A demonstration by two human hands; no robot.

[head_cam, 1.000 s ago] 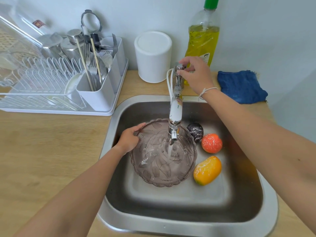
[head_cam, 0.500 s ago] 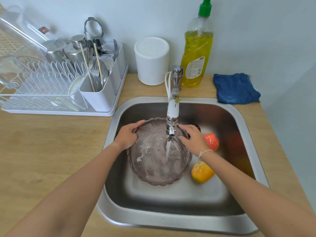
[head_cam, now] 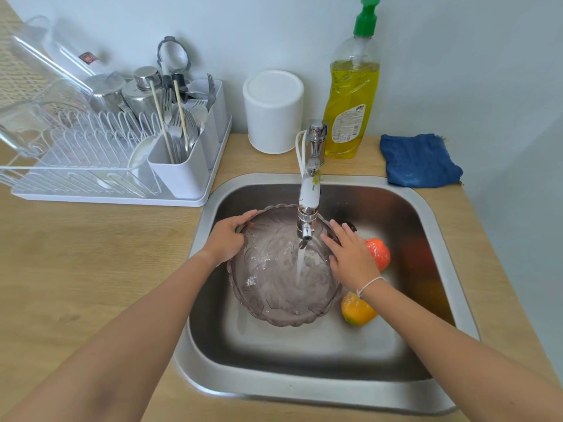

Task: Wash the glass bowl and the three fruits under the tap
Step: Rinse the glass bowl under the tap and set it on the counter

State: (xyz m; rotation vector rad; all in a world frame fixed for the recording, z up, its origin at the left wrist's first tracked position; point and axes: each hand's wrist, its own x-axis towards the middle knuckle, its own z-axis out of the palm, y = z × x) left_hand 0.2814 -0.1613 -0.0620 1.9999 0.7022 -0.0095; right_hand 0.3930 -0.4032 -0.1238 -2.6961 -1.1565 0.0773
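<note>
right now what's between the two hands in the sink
In the head view, the glass bowl with the tap running water into it; left hand grips its rim, right hand rests opposite.

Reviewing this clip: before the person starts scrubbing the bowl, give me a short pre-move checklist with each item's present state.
1. Water running from the tap into the glass bowl: ok.
2. Left hand gripping the bowl's rim: ok.
3. Right hand open, resting on the far rim: ok.
4. Red fruit and yellow fruit in the sink, outside the bowl: ok.
5. Dark fruit mostly hidden: cannot tell.
6. Soap in bowl: cannot tell.
</note>
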